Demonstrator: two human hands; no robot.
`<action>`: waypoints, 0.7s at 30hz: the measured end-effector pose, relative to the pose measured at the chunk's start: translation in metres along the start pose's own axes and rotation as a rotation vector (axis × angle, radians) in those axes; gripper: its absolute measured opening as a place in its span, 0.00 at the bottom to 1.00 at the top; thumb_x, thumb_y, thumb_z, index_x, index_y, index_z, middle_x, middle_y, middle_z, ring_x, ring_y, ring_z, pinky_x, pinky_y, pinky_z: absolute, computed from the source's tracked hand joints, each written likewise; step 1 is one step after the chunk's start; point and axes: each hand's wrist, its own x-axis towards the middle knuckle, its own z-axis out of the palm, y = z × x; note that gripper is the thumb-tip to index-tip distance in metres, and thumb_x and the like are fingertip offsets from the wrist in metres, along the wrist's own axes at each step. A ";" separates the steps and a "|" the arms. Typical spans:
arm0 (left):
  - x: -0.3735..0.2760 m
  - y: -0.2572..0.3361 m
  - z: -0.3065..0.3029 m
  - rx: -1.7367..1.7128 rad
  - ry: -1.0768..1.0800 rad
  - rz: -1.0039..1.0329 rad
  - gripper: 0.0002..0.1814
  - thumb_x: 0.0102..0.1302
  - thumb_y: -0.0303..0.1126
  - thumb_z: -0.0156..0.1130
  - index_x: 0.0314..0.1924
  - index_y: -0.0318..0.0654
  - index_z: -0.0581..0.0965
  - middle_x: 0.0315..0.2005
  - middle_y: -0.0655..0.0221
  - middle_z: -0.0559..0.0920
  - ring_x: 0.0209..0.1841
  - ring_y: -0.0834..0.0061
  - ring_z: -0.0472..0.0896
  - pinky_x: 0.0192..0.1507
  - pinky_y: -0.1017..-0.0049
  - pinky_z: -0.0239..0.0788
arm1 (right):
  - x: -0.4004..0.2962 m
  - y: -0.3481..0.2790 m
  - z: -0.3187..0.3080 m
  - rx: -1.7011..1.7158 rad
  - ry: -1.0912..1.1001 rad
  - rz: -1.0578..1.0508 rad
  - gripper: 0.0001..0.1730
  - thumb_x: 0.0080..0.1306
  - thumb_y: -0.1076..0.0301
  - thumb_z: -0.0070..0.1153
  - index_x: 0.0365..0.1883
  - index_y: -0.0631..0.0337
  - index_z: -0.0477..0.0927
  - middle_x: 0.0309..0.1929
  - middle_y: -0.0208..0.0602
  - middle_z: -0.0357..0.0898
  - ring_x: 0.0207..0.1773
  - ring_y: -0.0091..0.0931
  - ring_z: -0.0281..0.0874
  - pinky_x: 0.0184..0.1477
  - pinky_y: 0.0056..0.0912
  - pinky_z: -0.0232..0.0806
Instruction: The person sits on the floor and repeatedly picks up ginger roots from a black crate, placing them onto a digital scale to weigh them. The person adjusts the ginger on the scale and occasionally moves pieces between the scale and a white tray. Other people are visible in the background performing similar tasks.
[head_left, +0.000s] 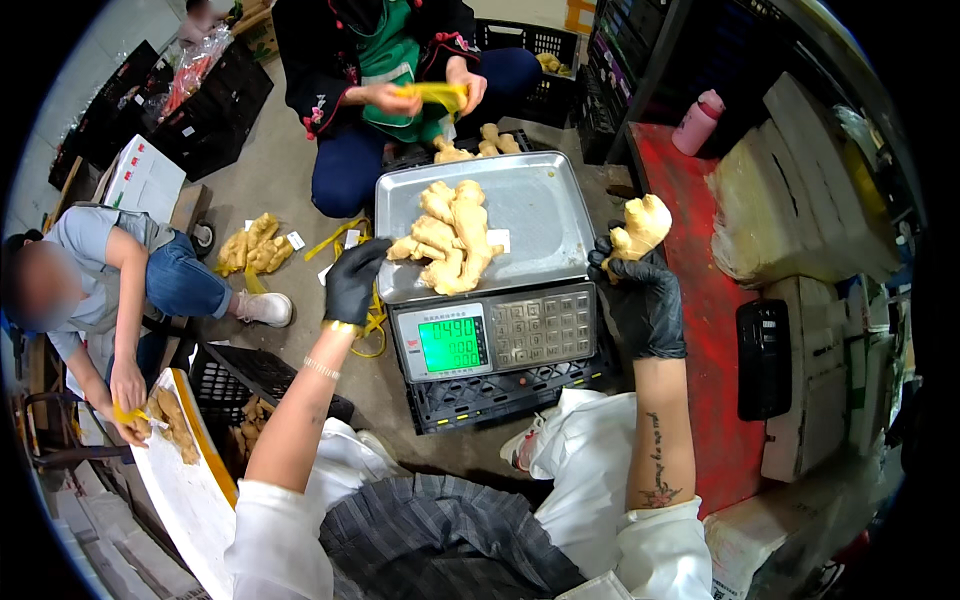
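Note:
Ginger roots lie heaped on the steel pan of a digital scale with a lit green display. At the pan's left edge is my left hand in a black glove, its fingertips at the end of a ginger piece; whether they grip it is unclear. To the right of the pan, my black-gloved right hand holds a piece of ginger root upright. A white tag lies beside the heap. The scale rests on a black plastic crate.
Across the scale, a co-worker's hands hold yellow netting. Another co-worker sits at the left by a white foam box lid. Bagged ginger lies on the floor. A pink bottle stands on a red surface at right.

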 end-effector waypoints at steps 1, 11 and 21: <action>-0.016 0.001 0.002 0.022 0.030 -0.032 0.12 0.55 0.18 0.50 0.40 0.31 0.74 0.36 0.67 0.78 0.39 0.79 0.74 0.43 0.81 0.65 | -0.002 -0.008 -0.001 -0.016 0.012 -0.017 0.23 0.44 0.80 0.46 0.43 0.66 0.68 0.35 0.38 0.72 0.37 0.29 0.72 0.42 0.28 0.66; -0.138 0.012 0.004 0.383 -0.973 -0.072 0.16 0.59 0.38 0.50 0.46 0.42 0.72 0.37 0.64 0.77 0.37 0.73 0.75 0.41 0.77 0.65 | -0.001 0.014 0.009 -0.130 0.011 0.114 0.20 0.46 0.80 0.46 0.41 0.65 0.69 0.34 0.38 0.73 0.35 0.28 0.73 0.39 0.27 0.66; -0.138 0.015 -0.010 0.806 -0.901 0.126 0.13 0.53 0.34 0.49 0.40 0.48 0.73 0.32 0.66 0.77 0.35 0.62 0.74 0.35 0.67 0.66 | 0.003 0.030 0.014 -0.244 0.025 0.159 0.21 0.46 0.81 0.47 0.42 0.63 0.69 0.34 0.38 0.73 0.35 0.29 0.73 0.39 0.28 0.67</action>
